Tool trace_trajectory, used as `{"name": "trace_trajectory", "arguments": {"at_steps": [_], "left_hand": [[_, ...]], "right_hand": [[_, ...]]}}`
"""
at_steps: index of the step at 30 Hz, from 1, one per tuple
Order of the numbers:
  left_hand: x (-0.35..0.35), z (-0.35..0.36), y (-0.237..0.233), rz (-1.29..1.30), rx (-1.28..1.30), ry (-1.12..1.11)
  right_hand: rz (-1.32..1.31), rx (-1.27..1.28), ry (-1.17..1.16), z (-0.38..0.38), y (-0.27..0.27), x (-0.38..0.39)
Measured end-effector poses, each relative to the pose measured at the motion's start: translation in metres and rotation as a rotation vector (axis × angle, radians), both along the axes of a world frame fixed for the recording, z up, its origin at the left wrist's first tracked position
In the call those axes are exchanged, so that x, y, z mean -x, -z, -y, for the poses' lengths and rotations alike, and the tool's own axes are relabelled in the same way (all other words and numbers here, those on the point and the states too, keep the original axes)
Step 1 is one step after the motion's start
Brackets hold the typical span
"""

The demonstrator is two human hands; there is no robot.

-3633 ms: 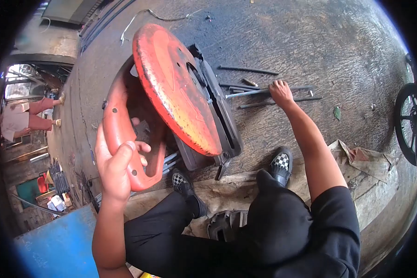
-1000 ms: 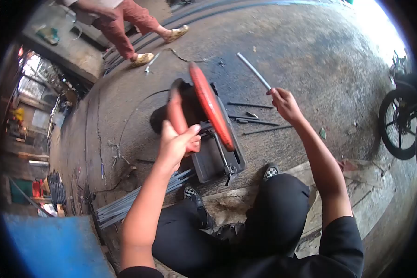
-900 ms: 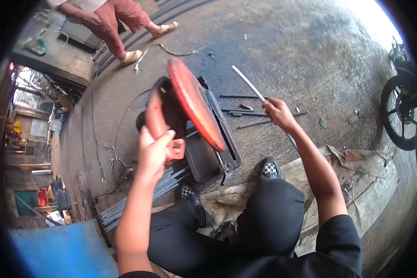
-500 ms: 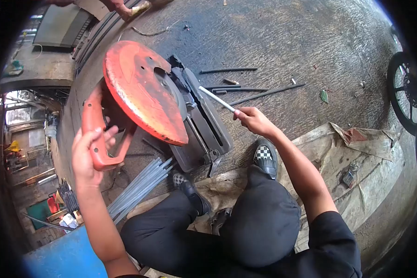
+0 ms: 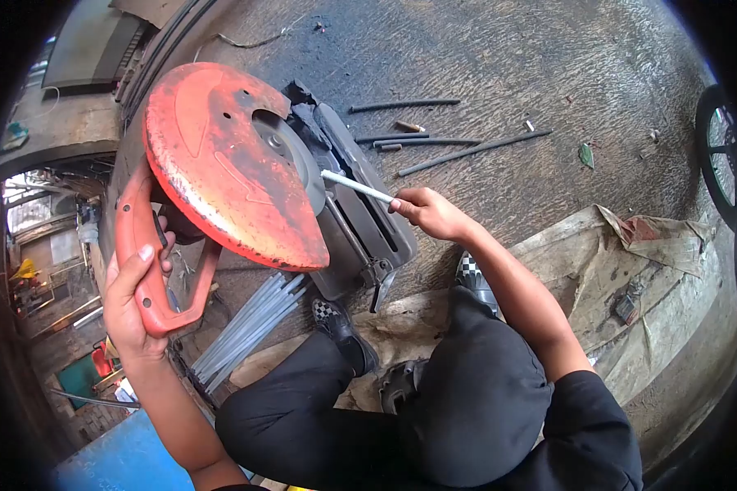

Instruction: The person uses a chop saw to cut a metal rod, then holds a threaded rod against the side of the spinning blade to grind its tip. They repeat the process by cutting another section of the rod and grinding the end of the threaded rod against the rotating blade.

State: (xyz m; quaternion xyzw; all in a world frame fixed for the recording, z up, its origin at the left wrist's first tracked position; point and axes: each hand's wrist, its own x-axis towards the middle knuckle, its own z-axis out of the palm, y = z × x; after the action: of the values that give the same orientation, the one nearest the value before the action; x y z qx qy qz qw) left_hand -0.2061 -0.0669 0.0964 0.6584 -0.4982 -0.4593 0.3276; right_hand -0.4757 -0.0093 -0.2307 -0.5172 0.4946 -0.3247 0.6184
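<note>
In the head view, an orange-red chop saw (image 5: pixel 221 164) with a scuffed blade guard stands on its dark grey base (image 5: pixel 352 192) in front of me. My left hand (image 5: pixel 135 286) is wrapped round the saw's D-shaped handle, thumb on the near side and fingers through the loop. Between the thumb and fingers of my right hand (image 5: pixel 434 213) is a thin light-grey metal rod (image 5: pixel 356 186). Its far end points left, close to the edge of the grey cutting disc (image 5: pixel 299 159) and over the base. The saw's clamp (image 5: pixel 378 274) sits at the base's near end.
A bundle of grey rods (image 5: pixel 246 327) lies left of my shoes. Several dark rods (image 5: pixel 475 153) and short offcuts are scattered beyond the base. A dirty tarp (image 5: pixel 581 286) spreads on the right, near a black wheel (image 5: pixel 716 155). A blue surface (image 5: pixel 127 454) is at lower left.
The saw's handle and guard have swung toward the lower left, and my left hand has closed round the handle. The rod in my right hand has moved left and down, nearer the disc.
</note>
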Motion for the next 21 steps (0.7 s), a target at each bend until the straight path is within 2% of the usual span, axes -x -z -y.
{"name": "trace_trajectory", "arguments": {"at_steps": [14,21], "left_hand": [[0.006,-0.005,0.003,-0.068,0.022,-0.043],[0.002,-0.004,0.001,-0.124,0.008,-0.003]], "right_hand": [[-0.040,0.015,-0.001,-0.004,-0.008,-0.007],[0.029,-0.002,0.011,-0.006,0.000,-0.018]]}}
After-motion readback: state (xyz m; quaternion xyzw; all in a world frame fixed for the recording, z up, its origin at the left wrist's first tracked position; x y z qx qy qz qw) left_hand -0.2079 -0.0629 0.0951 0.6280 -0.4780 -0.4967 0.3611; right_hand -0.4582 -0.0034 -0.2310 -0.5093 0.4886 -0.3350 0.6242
